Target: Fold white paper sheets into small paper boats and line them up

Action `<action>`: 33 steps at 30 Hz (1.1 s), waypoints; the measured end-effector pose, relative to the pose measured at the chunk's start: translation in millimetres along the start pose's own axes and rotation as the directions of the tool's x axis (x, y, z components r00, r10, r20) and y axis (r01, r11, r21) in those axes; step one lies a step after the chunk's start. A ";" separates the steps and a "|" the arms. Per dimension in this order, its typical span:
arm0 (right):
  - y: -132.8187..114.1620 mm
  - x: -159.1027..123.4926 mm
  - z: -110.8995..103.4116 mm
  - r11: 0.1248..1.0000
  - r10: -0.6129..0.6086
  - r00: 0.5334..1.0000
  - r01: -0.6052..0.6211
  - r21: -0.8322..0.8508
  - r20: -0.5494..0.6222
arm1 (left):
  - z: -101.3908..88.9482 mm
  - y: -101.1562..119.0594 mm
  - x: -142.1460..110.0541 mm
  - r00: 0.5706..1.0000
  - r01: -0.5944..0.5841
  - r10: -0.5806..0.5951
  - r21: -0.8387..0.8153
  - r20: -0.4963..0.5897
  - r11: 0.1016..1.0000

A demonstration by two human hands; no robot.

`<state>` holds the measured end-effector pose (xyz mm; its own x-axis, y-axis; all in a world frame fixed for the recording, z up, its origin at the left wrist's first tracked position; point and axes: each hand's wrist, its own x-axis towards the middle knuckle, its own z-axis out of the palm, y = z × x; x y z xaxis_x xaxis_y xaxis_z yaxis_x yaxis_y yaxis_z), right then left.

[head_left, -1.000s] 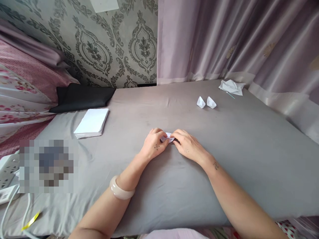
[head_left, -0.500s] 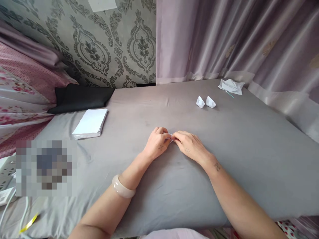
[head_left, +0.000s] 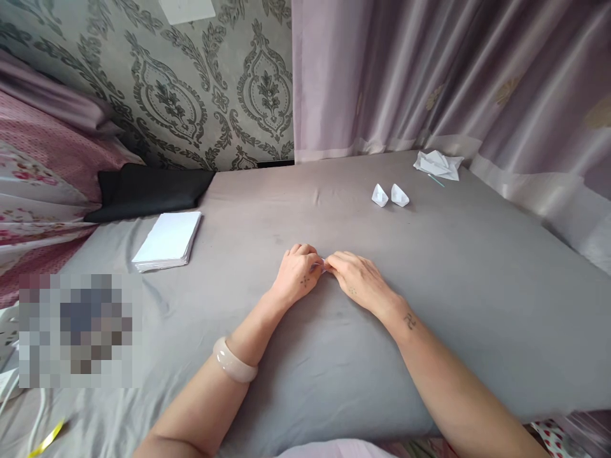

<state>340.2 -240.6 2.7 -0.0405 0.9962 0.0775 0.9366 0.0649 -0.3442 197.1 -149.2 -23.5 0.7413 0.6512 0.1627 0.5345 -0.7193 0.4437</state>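
Note:
Close together over the middle of the grey cloth surface, my two hands pinch a small piece of folded white paper (head_left: 324, 265). My left hand (head_left: 299, 273) closes on its left side, with a pale bangle (head_left: 233, 361) farther down that arm. On the other side, my right hand (head_left: 357, 278) has its fingers and thumb pressed on the paper. Most of the paper is hidden by the fingers, so its shape cannot be made out. Beyond the hands, to the right, two small folded white paper boats (head_left: 380, 195) stand side by side.
A stack of white paper (head_left: 169, 240) lies to the left, in front of a black cloth (head_left: 147, 191). At the back right are more folded papers (head_left: 438, 165) and a thin green stick (head_left: 436, 180). A yellow strip (head_left: 48, 439) and white cables lie at lower left.
My fingers have shifted slightly around the paper, and less of it shows between them. The whole view has moved a little; the other things stay where they were.

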 end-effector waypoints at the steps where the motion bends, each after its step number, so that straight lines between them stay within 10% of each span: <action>1: 0.7 -0.1 0.6 1.000 -0.001 1.000 0.001 0.002 -0.001 | -0.5 -1.0 0.3 1.000 -0.014 0.014 -0.001 0.014 1.000; 11: 7.0 -2.4 3.8 1.000 -0.001 1.000 0.002 0.019 -0.012 | -26.5 -16.8 -16.9 0.998 0.029 -0.009 -0.323 0.063 0.946; 33: 4.2 -2.2 -8.1 0.988 0.060 0.998 -0.064 0.138 0.032 | -18.0 -28.9 -17.5 0.991 -0.130 0.132 -0.079 0.018 0.988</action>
<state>347.0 -243.0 8.7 0.0051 0.9996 0.0267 0.8805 0.0082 -0.4739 161.3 -135.4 -23.3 0.8126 0.5459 0.2041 0.3994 -0.7766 0.4873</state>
